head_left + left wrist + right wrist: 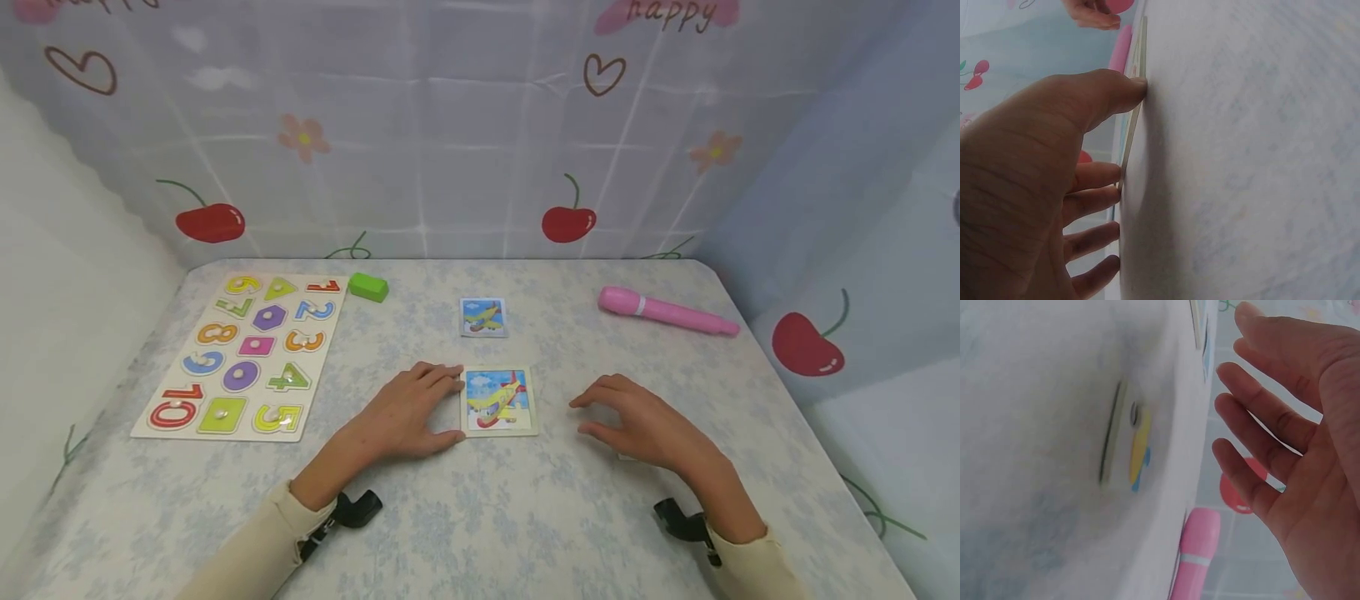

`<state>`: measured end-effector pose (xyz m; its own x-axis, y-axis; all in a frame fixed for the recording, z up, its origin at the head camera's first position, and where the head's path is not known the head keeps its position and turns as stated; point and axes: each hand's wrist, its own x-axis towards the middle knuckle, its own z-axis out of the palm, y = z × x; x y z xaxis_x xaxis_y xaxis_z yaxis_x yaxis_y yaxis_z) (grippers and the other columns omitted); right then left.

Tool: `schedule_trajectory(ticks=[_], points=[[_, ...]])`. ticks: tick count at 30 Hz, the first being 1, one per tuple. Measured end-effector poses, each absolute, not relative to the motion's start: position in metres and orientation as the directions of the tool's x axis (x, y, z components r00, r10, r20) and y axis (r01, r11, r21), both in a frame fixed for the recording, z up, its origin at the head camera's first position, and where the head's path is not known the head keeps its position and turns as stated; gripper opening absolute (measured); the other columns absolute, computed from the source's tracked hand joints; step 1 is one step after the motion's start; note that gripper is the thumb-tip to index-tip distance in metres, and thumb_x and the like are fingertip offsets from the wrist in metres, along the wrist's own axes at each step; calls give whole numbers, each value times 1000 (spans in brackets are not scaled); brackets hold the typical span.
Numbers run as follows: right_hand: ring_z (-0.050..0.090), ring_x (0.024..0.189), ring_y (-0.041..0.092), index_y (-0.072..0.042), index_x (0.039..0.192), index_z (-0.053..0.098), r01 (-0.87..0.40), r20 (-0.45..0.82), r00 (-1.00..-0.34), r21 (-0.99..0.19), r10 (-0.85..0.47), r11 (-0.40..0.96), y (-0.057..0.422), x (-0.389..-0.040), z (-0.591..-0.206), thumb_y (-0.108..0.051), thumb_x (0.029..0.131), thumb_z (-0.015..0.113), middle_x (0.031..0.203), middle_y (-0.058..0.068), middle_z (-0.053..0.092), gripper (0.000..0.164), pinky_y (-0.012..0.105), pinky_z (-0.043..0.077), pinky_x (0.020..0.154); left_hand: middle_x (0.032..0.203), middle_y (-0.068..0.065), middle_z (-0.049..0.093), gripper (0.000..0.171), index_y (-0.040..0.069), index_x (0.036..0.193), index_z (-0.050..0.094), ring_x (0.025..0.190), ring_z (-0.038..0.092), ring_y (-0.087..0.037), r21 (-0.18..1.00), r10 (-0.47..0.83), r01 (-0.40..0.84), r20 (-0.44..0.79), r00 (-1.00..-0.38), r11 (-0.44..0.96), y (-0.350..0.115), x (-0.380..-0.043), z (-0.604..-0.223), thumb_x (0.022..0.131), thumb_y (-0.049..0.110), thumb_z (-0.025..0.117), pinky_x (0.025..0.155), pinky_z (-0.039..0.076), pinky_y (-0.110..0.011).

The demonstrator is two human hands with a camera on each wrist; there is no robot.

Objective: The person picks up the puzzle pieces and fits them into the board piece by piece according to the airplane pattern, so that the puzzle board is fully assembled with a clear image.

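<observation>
A small square airplane jigsaw puzzle point(498, 402) lies in its pale frame at the middle of the table. My left hand point(408, 408) rests at its left side, thumb at the near corner and fingertips at the far corner. In the left wrist view, the thumb and index fingertips touch the frame's pale edge point(1129, 139). My right hand point(637, 421) hovers to the right of the puzzle, fingers apart and lightly bent, holding nothing. A loose puzzle piece point(1125, 440) with yellow and blue print lies on the table below it, mostly hidden by that hand in the head view.
Behind the puzzle lies a small card point(483, 317) with a matching airplane. A number and shape board point(232, 358) covers the left, with a green block point(368, 287) beside its far corner. A pink pen-like stick point(667, 312) lies at the back right. Printed curtains point(450, 125) border the table.
</observation>
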<state>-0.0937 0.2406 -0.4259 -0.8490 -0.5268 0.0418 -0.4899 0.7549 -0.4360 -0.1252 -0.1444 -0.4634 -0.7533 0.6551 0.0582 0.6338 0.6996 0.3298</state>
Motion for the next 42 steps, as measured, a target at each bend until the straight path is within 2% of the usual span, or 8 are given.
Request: schedule_trajectory(ticks=[12,22,29,39,42], points=[[66,114,22,-20,124,79,-447,-3,-861,-470,-508,761,274,-83,-430,-25,95,86,120,-8,71,30,47,58,94,166,-5,48,72,12,151,62,145,48,-28,328,649,628,57,-759,706,-144,-125,-462,95,54,78,111,48,-52],[65,114,20,-26,116,80,-413,-30,-876,-469,-481,781,289,-74,-438,-26,88,91,117,-12,68,30,46,58,95,167,-5,48,73,12,152,61,145,48,-29,325,649,628,56,-759,707,-144,-125,-463,95,55,77,112,47,-52],[64,112,18,-27,114,79,-444,8,-865,-476,-501,759,295,-71,-444,-24,84,95,118,-11,64,34,42,58,94,167,-6,48,73,11,151,61,145,48,-30,339,649,626,58,-759,702,-144,-124,-463,95,54,78,112,48,-53],[62,110,12,-29,107,76,-507,93,-846,-445,-525,738,296,-70,-450,-14,81,96,115,-14,63,36,38,59,90,166,-5,48,72,11,151,62,144,49,-29,333,653,634,67,-754,698,-144,-125,-465,95,54,77,111,48,-52],[61,111,12,-29,107,75,-500,79,-850,-427,-520,753,294,-70,-450,-14,83,94,116,-15,63,34,38,59,91,166,-6,48,72,11,151,62,144,49,-30,331,655,638,71,-752,695,-145,-125,-465,95,54,77,111,48,-53]])
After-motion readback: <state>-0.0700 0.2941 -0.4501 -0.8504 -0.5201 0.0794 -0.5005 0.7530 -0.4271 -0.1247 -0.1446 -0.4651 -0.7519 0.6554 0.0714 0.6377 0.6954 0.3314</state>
